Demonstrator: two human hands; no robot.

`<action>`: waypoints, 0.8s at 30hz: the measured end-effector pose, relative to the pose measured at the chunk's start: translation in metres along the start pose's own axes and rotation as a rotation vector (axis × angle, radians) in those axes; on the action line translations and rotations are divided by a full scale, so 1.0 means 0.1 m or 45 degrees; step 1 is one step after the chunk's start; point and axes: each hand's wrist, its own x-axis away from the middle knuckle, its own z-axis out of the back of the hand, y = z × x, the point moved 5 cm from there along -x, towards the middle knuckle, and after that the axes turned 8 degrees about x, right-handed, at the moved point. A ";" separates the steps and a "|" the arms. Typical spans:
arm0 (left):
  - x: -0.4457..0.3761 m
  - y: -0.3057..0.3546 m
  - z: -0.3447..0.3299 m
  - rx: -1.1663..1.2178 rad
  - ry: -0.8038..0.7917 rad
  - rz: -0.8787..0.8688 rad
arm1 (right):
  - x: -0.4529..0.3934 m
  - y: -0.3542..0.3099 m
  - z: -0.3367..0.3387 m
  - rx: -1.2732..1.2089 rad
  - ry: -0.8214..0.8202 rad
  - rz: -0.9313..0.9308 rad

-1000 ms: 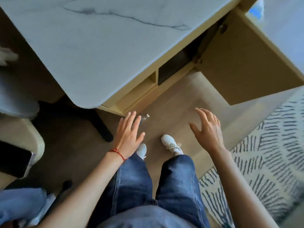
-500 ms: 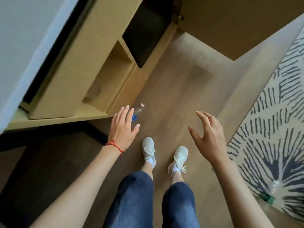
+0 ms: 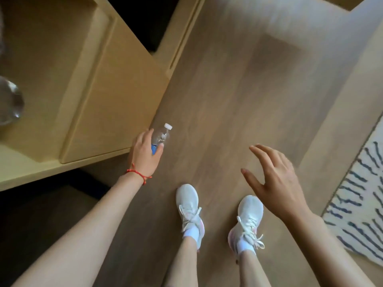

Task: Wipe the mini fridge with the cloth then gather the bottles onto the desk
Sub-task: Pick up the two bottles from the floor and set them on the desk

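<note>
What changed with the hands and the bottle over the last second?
The left hand reached down and closed on the bottle on the floor, which it had only hovered over. The right hand stayed open and empty.

Left hand (image 3: 145, 155) has reached and grasped bottle (image 3: 160, 137).

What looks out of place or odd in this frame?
A clear plastic bottle sits down at floor level beside the wooden cabinet, left hand closing its fingers around it. Right hand empty. No spill visible.
</note>
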 end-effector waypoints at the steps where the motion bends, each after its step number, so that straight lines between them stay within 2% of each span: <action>1: -0.11 -0.12 -0.13 -0.004 -0.016 0.006 | -0.06 0.03 -0.17 0.022 0.001 0.015; 12: -1.01 -1.11 -1.09 -0.002 -0.036 0.220 | -0.39 0.27 -1.55 0.057 -0.048 0.031; 19: -1.31 -1.51 -1.31 -0.018 -0.103 0.320 | -0.38 0.23 -1.91 0.087 -0.083 0.135; 24: -1.24 -1.51 -1.34 0.026 -0.045 0.298 | -0.37 0.19 -1.89 0.073 -0.063 0.131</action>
